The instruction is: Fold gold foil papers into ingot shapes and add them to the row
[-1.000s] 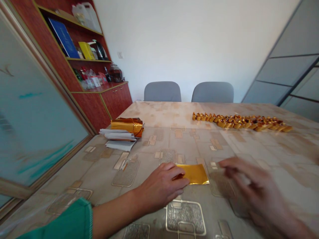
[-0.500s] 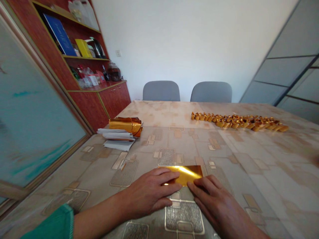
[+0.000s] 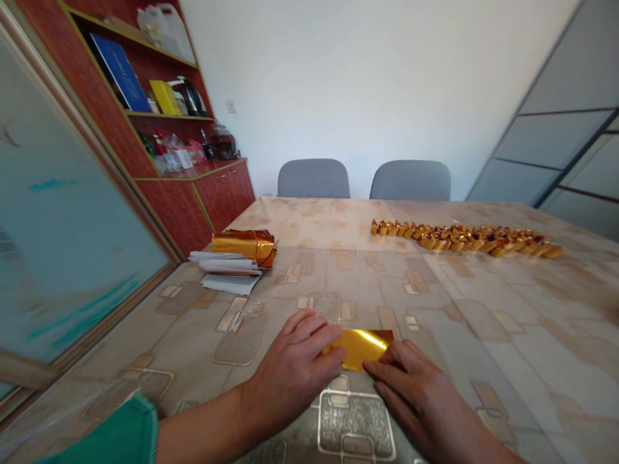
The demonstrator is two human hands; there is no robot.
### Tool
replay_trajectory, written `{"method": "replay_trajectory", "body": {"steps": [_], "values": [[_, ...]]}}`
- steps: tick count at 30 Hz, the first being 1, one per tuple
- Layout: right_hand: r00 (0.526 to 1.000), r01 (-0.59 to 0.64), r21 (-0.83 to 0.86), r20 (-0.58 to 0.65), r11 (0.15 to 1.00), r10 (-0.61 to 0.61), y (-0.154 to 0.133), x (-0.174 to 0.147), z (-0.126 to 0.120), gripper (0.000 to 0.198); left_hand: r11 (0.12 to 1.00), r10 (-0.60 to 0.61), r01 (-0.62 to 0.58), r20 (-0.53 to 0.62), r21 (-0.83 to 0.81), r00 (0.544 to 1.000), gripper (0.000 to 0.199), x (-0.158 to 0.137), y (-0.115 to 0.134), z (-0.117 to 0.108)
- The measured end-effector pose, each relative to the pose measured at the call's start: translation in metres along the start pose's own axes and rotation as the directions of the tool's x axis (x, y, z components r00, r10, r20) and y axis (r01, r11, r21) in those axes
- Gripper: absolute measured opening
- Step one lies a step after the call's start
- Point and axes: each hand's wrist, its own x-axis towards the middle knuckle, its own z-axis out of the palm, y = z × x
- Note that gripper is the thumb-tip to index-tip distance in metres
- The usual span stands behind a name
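A strip of shiny gold foil paper point(image 3: 363, 348) lies flat on the table in front of me, its long side running left to right. My left hand point(image 3: 302, 357) is closed over its left end, with curled fingers covering that edge and the thumb hidden. At the lower right edge, my right hand point(image 3: 411, 380) is closed, fingertips pinching the paper. Farther off on the left sit a roll of gold foil sheets point(image 3: 244, 246) and a stack of folded white-backed papers point(image 3: 231, 274). Rows of folded gold foil pieces point(image 3: 464, 238) stand at the back right.
The table point(image 3: 319, 225) has a patterned cover under clear plastic. Two grey chairs point(image 3: 313, 178) stand behind its far edge. A red cabinet point(image 3: 222, 190) with filled shelves is at the left, beside a frosted glass door point(image 3: 62, 212).
My left hand's fingers have gone from lying stretched across the foil paper to curling at its left end. The right hand stays at the lower right edge. The view has tilted slightly.
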Motion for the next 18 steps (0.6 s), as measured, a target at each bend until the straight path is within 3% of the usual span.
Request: {"method": "replay_trajectory", "body": {"steps": [10, 14, 18], "values": [[0.999, 0.022, 0.04, -0.044, 0.999, -0.02, 0.005, 0.005, -0.004, 0.021, 0.995, -0.053, 0.068, 0.211, -0.067, 0.976, 0.016, 0.001, -0.002, 0.002], [1.0, -0.001, 0.09, -0.018, 0.996, 0.003, 0.009, 0.003, -0.014, 0.024, 0.992, -0.109, 0.12, 0.192, -0.049, 0.975, 0.013, 0.001, -0.004, 0.001], [0.99, -0.116, 0.125, -0.065, 0.985, 0.125, 0.022, 0.001, -0.031, 0.024, 0.989, -0.129, 0.138, 0.15, -0.052, 0.98, 0.015, 0.0, -0.004, 0.002]]}}
